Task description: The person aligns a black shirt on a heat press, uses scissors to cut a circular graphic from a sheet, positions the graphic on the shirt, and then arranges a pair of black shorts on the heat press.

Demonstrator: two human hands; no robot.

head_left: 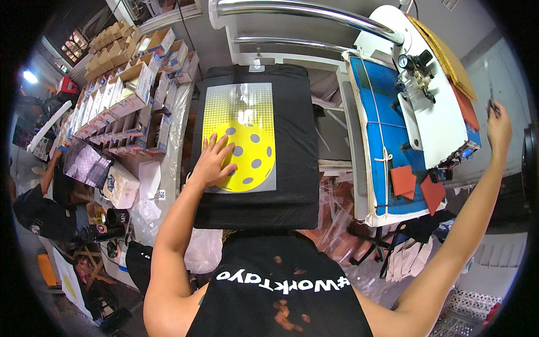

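Note:
My left hand rests with fingers spread on a clear printed sheet. The print is a yellow ball with grey round spots, under a fading yellow dot pattern. Beneath the sheet lies a black cloth-covered platen. Far off to the right, my right hand is raised, its fingers closed around a slim dark-handled tool with a thin length pointing up. Its exact kind is too small to make out. The fingers on the tool are partly hidden.
A white press machine with a gauge stands right of the platen, beside a blue padded board carrying orange-red squares. Chrome bars cross above. Cartons crowd the left table. Another person works at far left.

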